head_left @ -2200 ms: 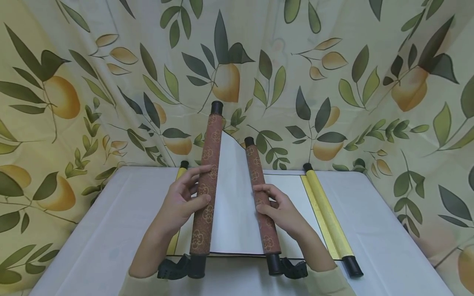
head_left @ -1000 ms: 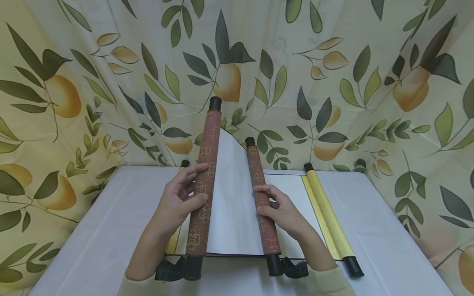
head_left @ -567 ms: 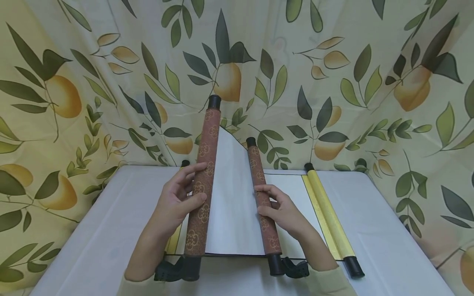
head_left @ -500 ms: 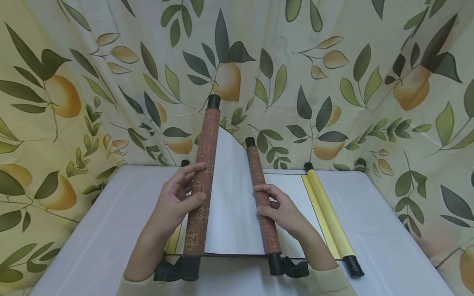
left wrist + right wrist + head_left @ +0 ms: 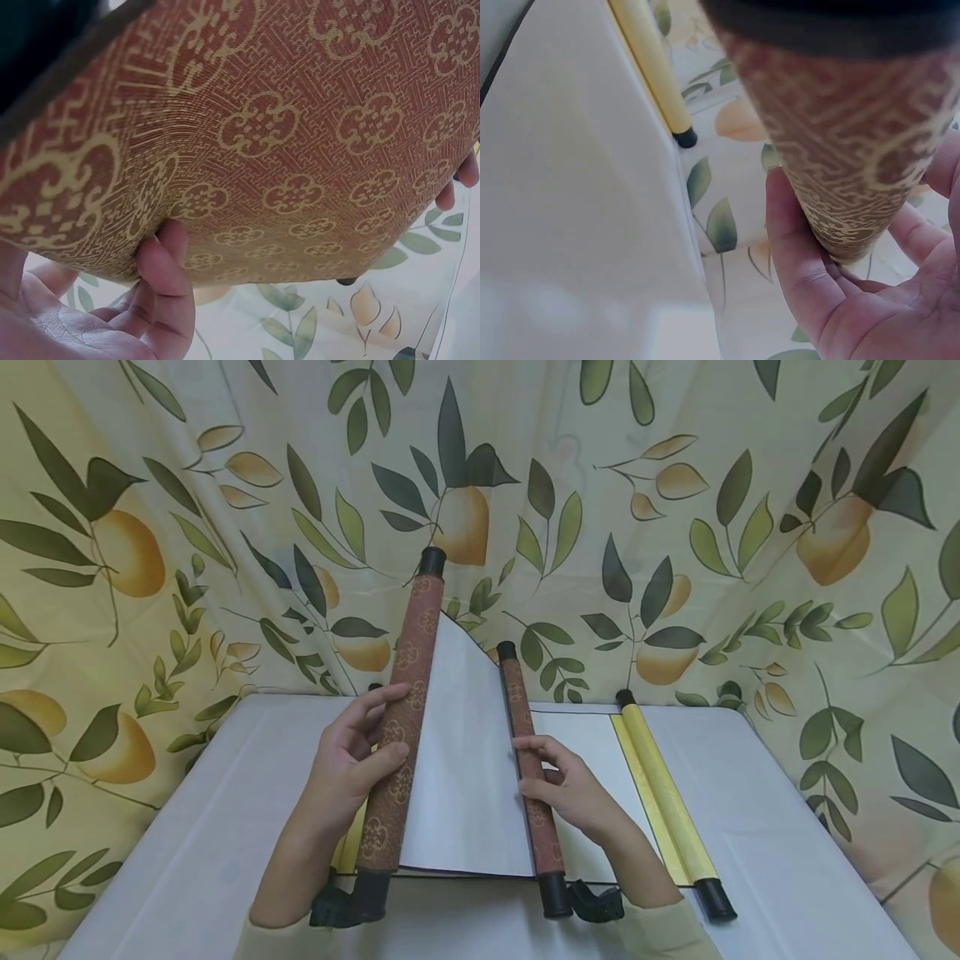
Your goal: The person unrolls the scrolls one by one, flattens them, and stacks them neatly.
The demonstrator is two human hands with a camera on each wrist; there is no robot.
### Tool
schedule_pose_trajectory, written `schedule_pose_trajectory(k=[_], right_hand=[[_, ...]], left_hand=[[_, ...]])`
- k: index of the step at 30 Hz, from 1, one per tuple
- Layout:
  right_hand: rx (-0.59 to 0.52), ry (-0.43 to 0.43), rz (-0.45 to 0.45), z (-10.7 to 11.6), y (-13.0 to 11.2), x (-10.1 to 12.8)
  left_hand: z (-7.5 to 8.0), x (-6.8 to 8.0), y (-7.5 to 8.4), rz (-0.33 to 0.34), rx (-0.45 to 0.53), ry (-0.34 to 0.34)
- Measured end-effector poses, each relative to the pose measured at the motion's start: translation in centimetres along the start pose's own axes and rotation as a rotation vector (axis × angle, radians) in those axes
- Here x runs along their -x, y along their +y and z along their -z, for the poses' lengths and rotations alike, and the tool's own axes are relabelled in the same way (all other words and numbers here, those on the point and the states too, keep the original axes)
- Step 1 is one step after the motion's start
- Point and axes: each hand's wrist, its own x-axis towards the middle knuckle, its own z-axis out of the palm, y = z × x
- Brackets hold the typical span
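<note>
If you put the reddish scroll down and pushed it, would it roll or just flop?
The left roll and right roll look round, so each would probably roll if pushed. Both look straight though held only partway along, so they're likely stiff. The white sheet between them curves, so I'd guess it's floppier.

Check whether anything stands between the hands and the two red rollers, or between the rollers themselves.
Nothing visible does: the left hand holds the left red roller, the right hand the right red roller. Between the rollers stretches only their own white sheet. Behind it, partly hidden, lies the yellow scroll.
</note>
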Motion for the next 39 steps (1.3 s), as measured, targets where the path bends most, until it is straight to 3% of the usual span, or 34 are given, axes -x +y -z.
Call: schedule_pose_trajectory(k=[11,39], right_hand=[[-0.006,0.001,-0.005,0.0,0.21,-0.02],[-0.018,-0.019,0.0,0.11,-0.03,0.07]], left_hand=[[0.23,0.0,0.15,-0.014,0.022,0.037],[0.6,0.19,0.82,-0.057,0.027,0.054]])
